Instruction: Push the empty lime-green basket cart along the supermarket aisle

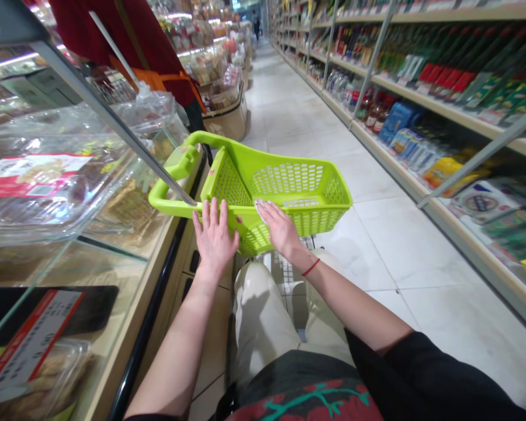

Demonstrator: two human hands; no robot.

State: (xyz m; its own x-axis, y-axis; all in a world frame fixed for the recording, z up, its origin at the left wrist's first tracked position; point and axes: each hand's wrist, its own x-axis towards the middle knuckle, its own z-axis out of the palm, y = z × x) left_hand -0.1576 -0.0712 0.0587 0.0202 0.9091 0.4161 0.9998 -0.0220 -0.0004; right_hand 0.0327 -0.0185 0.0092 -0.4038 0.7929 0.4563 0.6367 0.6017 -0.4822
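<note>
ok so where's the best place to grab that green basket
Probably the thick looped handle at the left end of the basket, beside the glass counter. It is a rounded bar with a gap for fingers to curl through, so come from above. The left hand and right hand lie flat on the near wall, which gives no such hold.

Centre: basket (289, 181) of lime-green moulded plastic, with lattice walls and a smooth semi-gloss rim. Left: display case (70, 260) of glossy clear glass with a dull metal bar (114, 123); thin clear plastic boxes (61, 146) inside. Right: floor (377, 245) of polished pale tiles.
</note>
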